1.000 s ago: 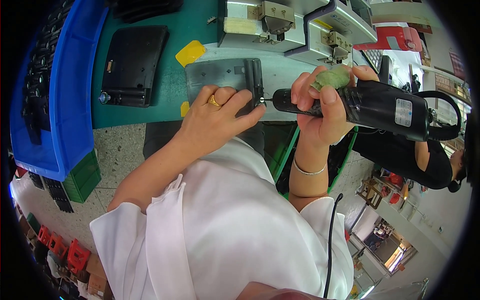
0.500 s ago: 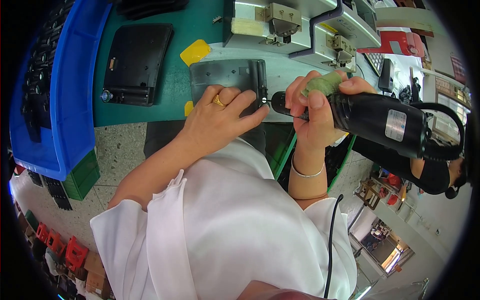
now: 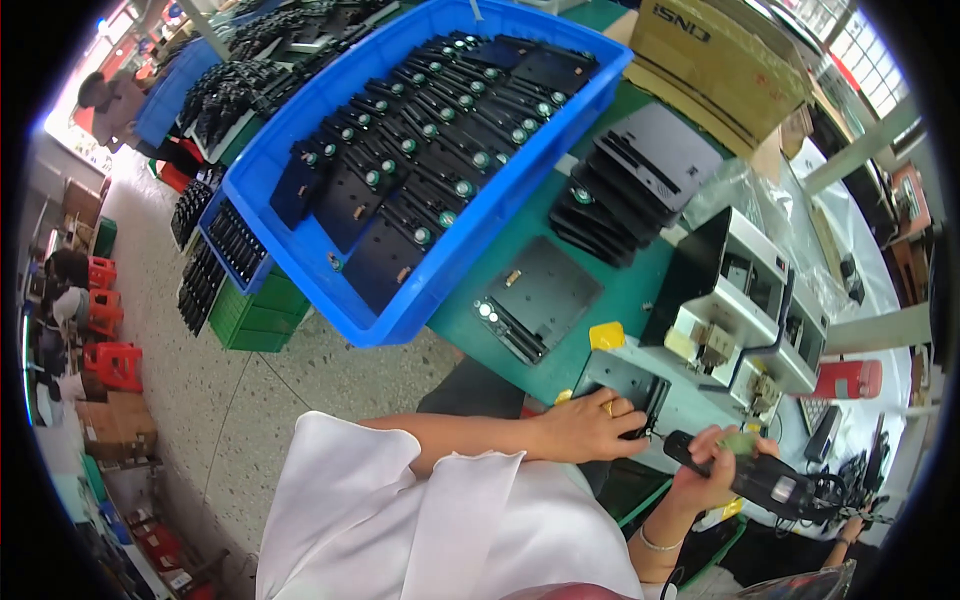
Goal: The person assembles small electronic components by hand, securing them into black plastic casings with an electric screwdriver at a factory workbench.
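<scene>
My left hand (image 3: 590, 427), with a gold ring on one finger, presses on a dark plastic panel (image 3: 628, 376) at the table's front edge. Its curled fingers hold the panel near the right edge. In my right hand (image 3: 706, 478) is a corded black electric screwdriver (image 3: 782, 487), lying sideways with green wrapping under my fingers. The screwdriver's tip points left at the panel's right edge, close to my left fingertips. Whether tip and screw touch is too small to tell. A second dark panel (image 3: 560, 285) with a round silvery part lies farther left on the green table.
A large blue bin (image 3: 400, 290) full of similar panels stands to the left. Behind the work are stacked black panels (image 3: 650, 165), a cardboard box (image 3: 715, 70) and two grey metal machines (image 3: 735, 300). Yellow pieces (image 3: 606, 336) lie beside the panel. Another person (image 3: 115, 110) is far left.
The view has swung left, so the blue bin shows fully and my hands appear lower right. Both hands keep their places at the panel, with the screwdriver still at its right edge.
</scene>
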`<state>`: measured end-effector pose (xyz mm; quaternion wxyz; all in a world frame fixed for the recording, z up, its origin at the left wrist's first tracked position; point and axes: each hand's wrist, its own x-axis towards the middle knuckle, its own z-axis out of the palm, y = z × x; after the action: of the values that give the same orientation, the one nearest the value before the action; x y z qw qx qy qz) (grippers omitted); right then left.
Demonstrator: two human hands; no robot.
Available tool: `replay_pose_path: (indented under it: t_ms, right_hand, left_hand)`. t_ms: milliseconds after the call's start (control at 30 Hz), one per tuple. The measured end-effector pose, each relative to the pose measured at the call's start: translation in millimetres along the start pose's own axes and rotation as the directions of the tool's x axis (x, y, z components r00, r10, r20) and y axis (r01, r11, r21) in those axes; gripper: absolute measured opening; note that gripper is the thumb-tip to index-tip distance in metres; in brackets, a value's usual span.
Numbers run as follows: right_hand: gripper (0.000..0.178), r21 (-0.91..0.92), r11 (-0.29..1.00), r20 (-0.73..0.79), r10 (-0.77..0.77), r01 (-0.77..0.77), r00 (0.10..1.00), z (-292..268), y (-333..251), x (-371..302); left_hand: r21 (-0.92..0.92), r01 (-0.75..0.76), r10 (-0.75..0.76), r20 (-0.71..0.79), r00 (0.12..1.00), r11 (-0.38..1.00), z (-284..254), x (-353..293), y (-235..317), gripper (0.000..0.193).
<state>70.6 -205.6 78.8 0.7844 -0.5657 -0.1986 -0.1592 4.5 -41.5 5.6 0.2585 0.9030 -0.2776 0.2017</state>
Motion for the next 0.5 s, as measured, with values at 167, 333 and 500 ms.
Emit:
replay_pose_path:
  t_ms: [167, 333, 500]
  right_hand:
    - [0.031, 0.144, 0.989, -0.183, 0.009, 0.017, 0.983, 7, -13, 24]
    - [0.021, 0.333, 0.939, -0.002, -0.094, 0.089, 0.996, 22, -4, 67]
    - [0.045, 0.198, 0.954, -0.002, -0.231, 0.227, 0.973, 30, 14, 86]
  left_hand:
    - [-0.029, -0.014, 0.015, 0.025, 1.0, 0.999, -6, 3, -9, 0.035]
    - [0.017, 0.041, -0.042, 0.027, 0.999, 0.999, -5, 4, -15, 0.037]
    - [-0.011, 0.026, -0.026, 0.005, 1.0, 1.0, 2, 5, -20, 0.038]
